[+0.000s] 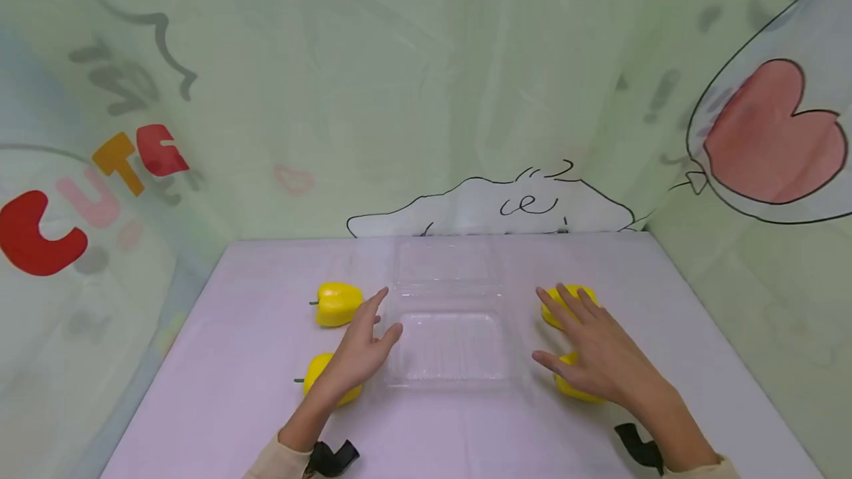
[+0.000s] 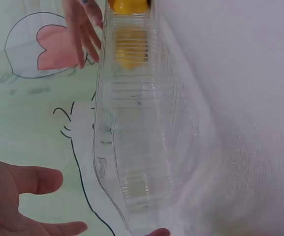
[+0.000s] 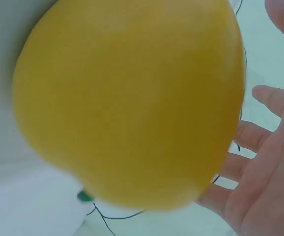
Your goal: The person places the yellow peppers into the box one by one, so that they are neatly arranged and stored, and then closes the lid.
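An opened clear plastic clamshell box [image 1: 447, 383] lies mid-table, its lid [image 1: 447, 265] folded back toward the wall. Beside the box's left edge hovers my left hand [image 1: 362, 353], fingers extended and holding nothing. Two yellow bell peppers with green stems lie left of it, a far one [image 1: 338, 304] and a near one [image 1: 318, 369] partly behind the hand. My right hand [image 1: 602, 353] is spread above two more yellow peppers, the far one [image 1: 554, 310] and the near one [image 1: 572, 386], both partly covered. In the right wrist view a yellow pepper [image 3: 132, 103] fills the middle, with the open palm [image 3: 269, 167] beyond it.
The table [image 1: 426, 442] has a pale lilac cover. Printed cloth walls [image 1: 426, 94] rise at its back and both sides. Black straps [image 1: 336, 458] show at both wrists.
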### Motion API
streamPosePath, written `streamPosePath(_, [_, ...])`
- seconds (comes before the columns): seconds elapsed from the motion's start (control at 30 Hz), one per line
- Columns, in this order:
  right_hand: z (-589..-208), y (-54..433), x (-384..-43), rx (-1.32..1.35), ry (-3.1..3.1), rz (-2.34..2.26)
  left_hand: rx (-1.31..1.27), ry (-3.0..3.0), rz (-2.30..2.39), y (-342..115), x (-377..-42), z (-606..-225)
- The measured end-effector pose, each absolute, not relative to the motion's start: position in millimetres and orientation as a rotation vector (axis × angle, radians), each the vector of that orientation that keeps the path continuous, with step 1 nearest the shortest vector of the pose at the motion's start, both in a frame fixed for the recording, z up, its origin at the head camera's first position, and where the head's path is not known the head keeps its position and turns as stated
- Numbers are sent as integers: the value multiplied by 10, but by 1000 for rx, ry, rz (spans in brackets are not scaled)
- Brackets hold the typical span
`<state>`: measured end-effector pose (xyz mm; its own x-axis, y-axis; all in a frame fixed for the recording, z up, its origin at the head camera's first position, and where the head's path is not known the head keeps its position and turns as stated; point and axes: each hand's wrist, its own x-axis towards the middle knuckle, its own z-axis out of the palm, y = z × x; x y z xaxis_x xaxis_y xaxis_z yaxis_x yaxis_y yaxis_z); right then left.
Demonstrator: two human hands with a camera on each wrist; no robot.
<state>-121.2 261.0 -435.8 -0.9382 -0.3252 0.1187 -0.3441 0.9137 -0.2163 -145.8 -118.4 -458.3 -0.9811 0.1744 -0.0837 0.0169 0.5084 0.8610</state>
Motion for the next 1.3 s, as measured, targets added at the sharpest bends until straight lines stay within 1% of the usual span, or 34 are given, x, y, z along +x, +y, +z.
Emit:
streamPosePath(0.2, [-4292,2703,-1170,460,-3046,392,52,2453,1537,-1151,-1469,-4569])
streamPosePath(0.57, [-4217,2904,-1163,403,-3121,492,-31,2271,1645,-1139,-1528,-4593])
streamPosePath(0.9, [-4208,3163,-1144,530,-3130,634,-100,2186,1678,-1122,-1552,-4631])
streamPosePath(1.3, [-4294,3345,-1060,583,-3156,728,-113,2171,1669,-1117,-1591,-4651])
